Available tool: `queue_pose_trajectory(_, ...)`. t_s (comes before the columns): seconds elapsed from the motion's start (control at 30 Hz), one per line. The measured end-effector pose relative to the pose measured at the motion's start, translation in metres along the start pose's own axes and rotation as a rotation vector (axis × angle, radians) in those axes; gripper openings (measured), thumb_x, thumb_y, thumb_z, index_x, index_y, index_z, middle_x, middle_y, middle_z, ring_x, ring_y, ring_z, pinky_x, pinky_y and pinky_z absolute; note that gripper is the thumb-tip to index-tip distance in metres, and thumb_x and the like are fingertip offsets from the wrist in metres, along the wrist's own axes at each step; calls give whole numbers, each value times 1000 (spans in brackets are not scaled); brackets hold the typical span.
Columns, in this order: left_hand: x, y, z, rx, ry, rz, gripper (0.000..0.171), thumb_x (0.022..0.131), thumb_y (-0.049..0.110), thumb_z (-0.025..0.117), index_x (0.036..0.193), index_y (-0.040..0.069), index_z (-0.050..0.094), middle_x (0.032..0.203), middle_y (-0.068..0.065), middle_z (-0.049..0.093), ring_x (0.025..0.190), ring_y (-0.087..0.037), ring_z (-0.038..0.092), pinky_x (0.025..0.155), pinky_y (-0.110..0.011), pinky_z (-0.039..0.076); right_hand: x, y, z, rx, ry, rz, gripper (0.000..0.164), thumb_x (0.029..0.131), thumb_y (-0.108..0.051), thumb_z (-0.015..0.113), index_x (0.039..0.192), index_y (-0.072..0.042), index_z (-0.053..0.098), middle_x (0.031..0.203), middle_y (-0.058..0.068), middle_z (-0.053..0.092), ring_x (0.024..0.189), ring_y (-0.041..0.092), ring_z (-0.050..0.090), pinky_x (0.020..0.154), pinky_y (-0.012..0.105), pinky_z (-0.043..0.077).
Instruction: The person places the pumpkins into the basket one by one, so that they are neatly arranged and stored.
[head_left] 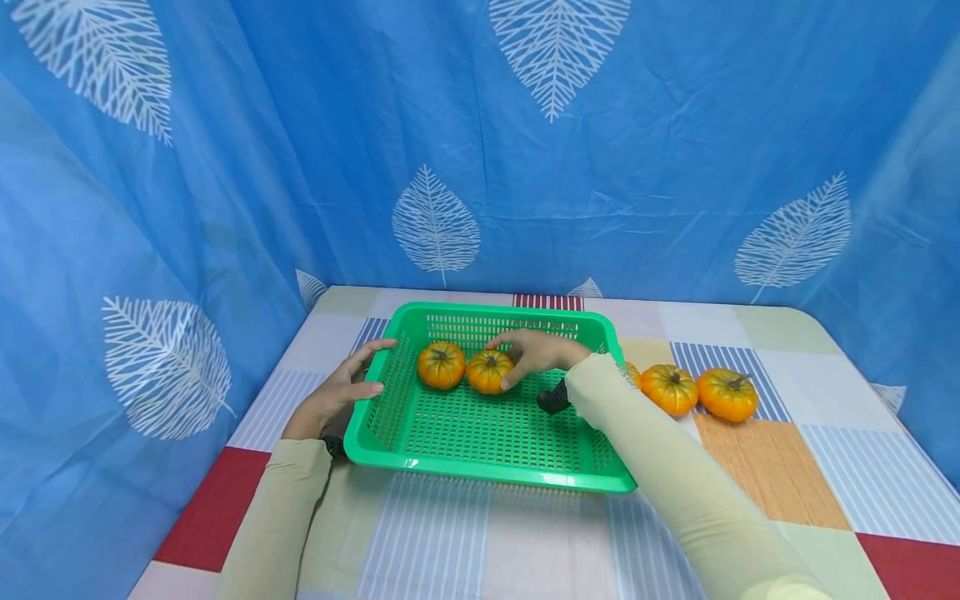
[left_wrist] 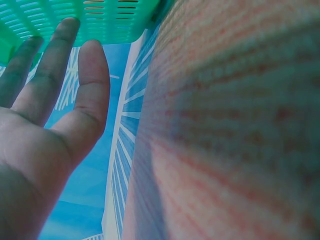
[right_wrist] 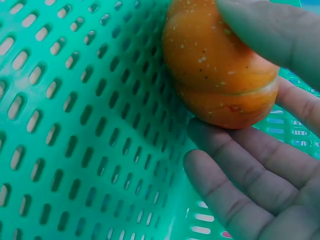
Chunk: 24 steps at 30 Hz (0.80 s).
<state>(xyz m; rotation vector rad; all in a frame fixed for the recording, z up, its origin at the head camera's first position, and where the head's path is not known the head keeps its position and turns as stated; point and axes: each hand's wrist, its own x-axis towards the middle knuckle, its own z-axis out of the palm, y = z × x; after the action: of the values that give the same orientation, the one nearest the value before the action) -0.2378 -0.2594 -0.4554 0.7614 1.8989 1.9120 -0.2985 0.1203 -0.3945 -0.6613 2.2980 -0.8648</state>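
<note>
Inside a green perforated plastic basket, my right hand grips a small orange pumpkin. In the right wrist view the thumb lies over this pumpkin, with fingers curled along its far side and underneath. Another small pumpkin sits in the basket just left of it, close beside it. At the basket's left side is my left hand, fingers and thumb extended toward the rim. The left wrist view has its fingertips right at the slotted wall, holding nothing.
Right of the basket, several pumpkins stand in a row on the table, among them a middle one and an end one. My right forearm crosses the basket's right rim. A blue leaf-print curtain hangs behind the patchwork tablecloth.
</note>
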Motion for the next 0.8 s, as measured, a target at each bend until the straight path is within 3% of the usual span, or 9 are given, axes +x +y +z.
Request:
queue_pose_trajectory(0.27,0,0,1,2,10,1,57,104,23,70,154,37,46,141,-1,52,119,-13,64,97,-33,62,3,2,2,1,-5,-5,76,94,-9,85,162,-8,49,166,26,42,150,45,47,116,55,50)
queue_pose_trajectory(0.8,-1,1,1,9,11,16,56,105,23,70,153,40,48,141,1,55,120,-12,64,99,-32,60,2,2,4,-135,45,-31,75,99,-21,83,163,-11,47,162,24,48,140,43,56,115,59,50)
